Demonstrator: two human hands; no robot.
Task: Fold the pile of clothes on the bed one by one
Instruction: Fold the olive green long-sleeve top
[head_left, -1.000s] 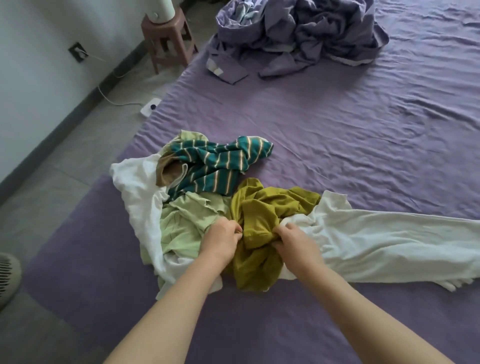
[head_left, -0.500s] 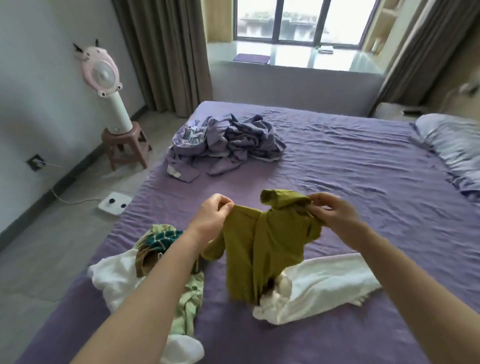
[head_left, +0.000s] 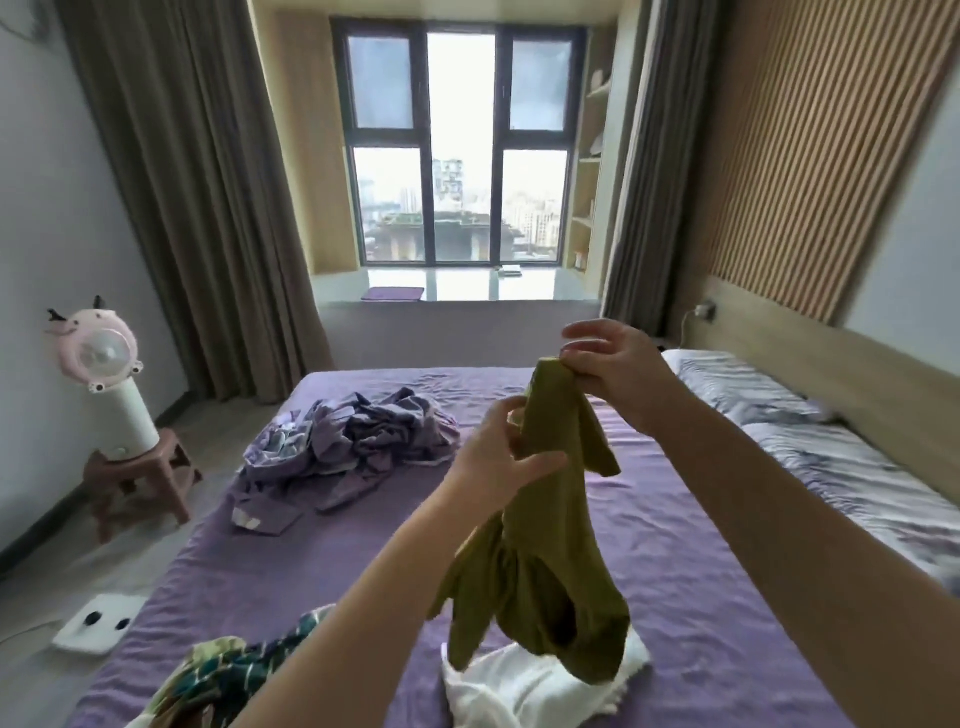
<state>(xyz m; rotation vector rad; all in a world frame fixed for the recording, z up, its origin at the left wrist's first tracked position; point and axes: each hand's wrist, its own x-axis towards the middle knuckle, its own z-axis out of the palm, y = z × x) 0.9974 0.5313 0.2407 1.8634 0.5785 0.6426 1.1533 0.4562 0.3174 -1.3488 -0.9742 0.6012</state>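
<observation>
An olive-green garment (head_left: 550, 561) hangs in the air above the purple bed (head_left: 675, 571). My right hand (head_left: 618, 371) pinches its top edge, held highest. My left hand (head_left: 498, 457) grips the cloth a little lower, thumb across the front. Below the garment lies a white piece of clothing (head_left: 524, 686). A teal striped garment (head_left: 244, 670) and a pale green one (head_left: 210, 652) lie at the near left, partly hidden by my left forearm.
A crumpled purple duvet (head_left: 353, 441) lies on the far left of the bed. Grey-patterned pillows (head_left: 810, 441) run along the right side by the headboard. A pink fan (head_left: 106, 364) stands on a small stool (head_left: 137, 478) on the floor at left, near a white scale (head_left: 98, 621).
Both hands lifted the olive garment higher off the pile. My hands came closer together, the right one rising above the left. My view tilted up toward the window.
</observation>
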